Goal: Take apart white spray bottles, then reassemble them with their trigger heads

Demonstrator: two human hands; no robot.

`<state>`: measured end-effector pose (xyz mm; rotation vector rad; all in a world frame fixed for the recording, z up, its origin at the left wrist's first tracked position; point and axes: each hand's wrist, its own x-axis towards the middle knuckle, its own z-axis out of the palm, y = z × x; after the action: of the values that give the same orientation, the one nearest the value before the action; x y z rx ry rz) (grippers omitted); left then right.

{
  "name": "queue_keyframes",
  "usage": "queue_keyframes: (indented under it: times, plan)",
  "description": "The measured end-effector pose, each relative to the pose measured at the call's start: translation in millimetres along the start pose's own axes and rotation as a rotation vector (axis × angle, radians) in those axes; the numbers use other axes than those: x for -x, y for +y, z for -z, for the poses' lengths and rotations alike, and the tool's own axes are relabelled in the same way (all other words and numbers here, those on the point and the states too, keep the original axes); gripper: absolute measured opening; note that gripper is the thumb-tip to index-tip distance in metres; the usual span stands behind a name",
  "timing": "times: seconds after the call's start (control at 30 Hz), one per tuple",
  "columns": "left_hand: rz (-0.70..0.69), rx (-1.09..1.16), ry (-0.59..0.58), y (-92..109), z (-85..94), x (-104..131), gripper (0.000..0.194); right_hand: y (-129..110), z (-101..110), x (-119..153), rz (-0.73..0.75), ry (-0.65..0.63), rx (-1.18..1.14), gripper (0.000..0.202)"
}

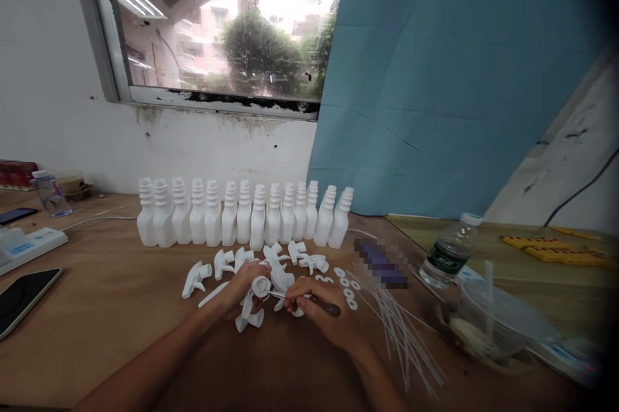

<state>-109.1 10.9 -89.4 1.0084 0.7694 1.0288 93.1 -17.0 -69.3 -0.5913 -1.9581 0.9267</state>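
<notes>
My left hand is closed round a white trigger spray head, its round cap opening turned towards me. A screwdriver with a dark brown handle and thin metal shaft is gripped in my right hand. The shaft points left, and its tip is at the cap; whether it sits inside I cannot tell. Around my hands lie several more spray heads, some partly hidden behind my fingers. Small white ring washers lie to the right of my right hand.
White bottles without tops stand in a row behind. Thin white tubes lie fanned out at the right, near a water bottle and a plastic bowl. At the left are a phone and a power strip.
</notes>
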Motion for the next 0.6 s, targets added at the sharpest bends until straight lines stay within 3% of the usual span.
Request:
queue_keyframes:
  times: [0.13, 0.23, 0.33, 0.47, 0.6]
  plan:
    - [0.027, 0.066, -0.022, 5.3, 0.0, 1.3, 0.042, -8.1, -5.5, -5.1, 0.174, -0.033, 0.218, 0.02]
    - [0.069, 0.133, 0.016, 6.7, 1.5, 0.5, 0.04, -8.6, -9.6, -8.9, 0.34, -0.108, 0.45, 0.034]
    - [0.096, 0.153, 0.047, 6.7, -0.2, 1.9, 0.04, -4.5, -14.3, -9.6, 0.392, -0.162, 0.62, 0.038]
    - [-0.015, 0.093, 0.065, 11.1, -5.6, 5.6, 0.04, -1.0, -13.7, -4.8, 0.371, -0.093, 0.542, 0.037]
    - [-0.165, -0.021, 0.123, 21.0, 1.4, 4.7, 0.041, 0.6, 12.0, 4.6, 0.174, 0.089, 0.415, 0.031]
